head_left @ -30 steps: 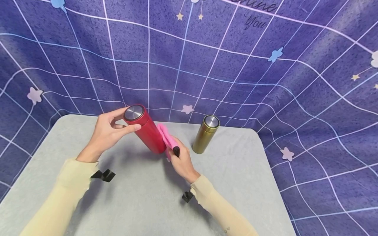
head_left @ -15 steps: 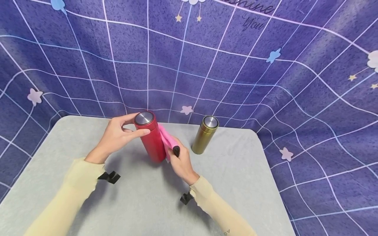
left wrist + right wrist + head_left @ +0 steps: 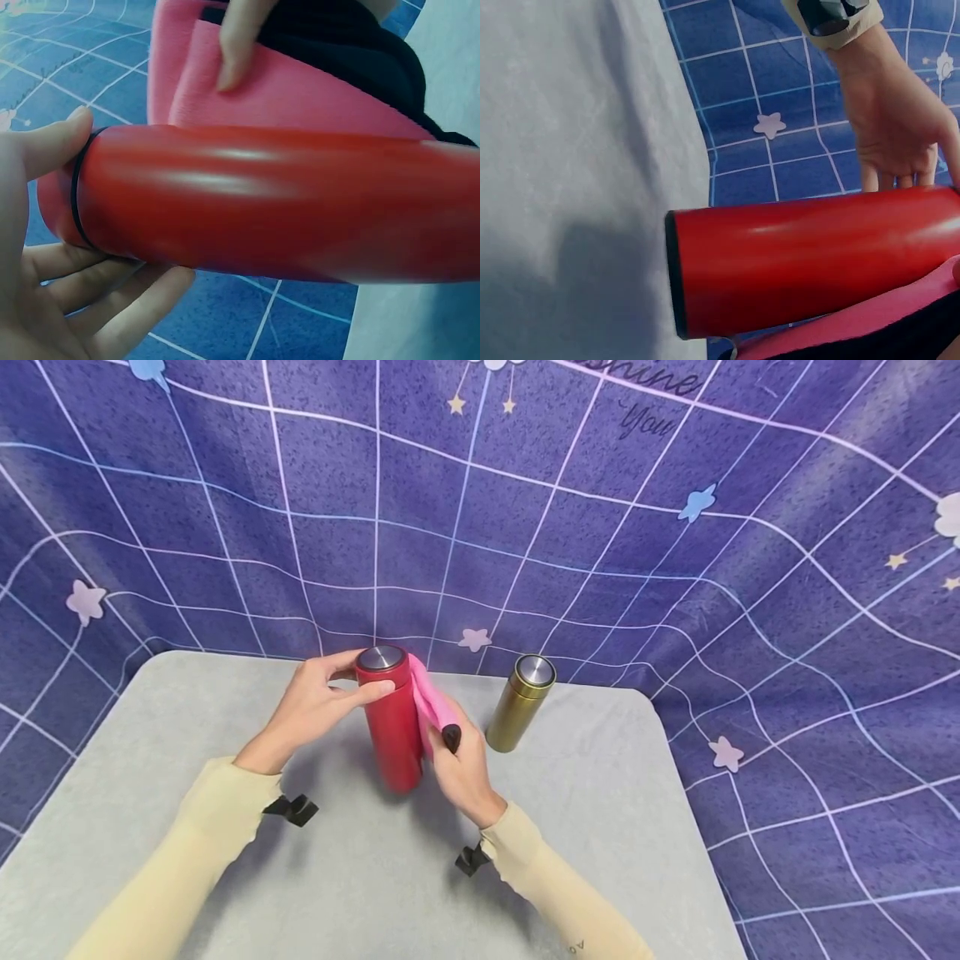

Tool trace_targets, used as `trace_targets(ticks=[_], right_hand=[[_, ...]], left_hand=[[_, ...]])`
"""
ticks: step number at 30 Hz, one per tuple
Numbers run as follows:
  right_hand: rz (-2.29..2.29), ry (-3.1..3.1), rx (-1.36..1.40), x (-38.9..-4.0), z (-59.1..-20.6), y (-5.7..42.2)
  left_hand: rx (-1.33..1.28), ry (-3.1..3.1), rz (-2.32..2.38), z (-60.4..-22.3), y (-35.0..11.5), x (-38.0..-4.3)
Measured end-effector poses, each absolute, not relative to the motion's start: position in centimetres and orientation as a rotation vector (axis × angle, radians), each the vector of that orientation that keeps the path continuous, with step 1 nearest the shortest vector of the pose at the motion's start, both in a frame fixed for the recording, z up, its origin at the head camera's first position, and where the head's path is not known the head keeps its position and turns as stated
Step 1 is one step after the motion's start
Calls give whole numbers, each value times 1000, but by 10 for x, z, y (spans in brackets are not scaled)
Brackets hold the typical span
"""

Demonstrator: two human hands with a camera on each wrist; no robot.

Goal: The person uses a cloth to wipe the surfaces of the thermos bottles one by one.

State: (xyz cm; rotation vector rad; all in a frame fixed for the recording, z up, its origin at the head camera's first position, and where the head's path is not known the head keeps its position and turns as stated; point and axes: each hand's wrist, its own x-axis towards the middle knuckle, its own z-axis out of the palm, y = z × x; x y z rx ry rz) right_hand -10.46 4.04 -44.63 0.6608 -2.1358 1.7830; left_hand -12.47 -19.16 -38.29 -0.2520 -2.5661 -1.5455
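We're finding red bottle [image 3: 393, 731] left of frame ctr., long axis running near-vert. btwn L hand [image 3: 309, 708], gripping its top, & R hand [image 3: 461, 768], holding pink cloth [image 3: 428, 692] against its side.

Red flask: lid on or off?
On. The lid caps the red flask in the head view; the left wrist view shows a thin black ring where they meet.

The purple backdrop [image 3: 420, 552] reads "shine" (partly cut off) and "You".
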Motion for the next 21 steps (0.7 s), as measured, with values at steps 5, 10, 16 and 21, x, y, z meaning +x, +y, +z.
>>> trace_targets(ticks=[5,10,16,21], right_hand=[[1703,-2109,684,-103,-442,41],[1626,-2076,732,-102,-440,42],[1497,-2008,844,-105,-442,43],[1398,-1955,973,-107,-446,46]], left_hand=[[-226,-2565,-1566,-385,-189,-127],[-238,-2561,-1598,-388,-186,-129],[-251,-2530,-1727,-389,-185,-130],[-207,-2507,-1830,-390,-185,-131]])
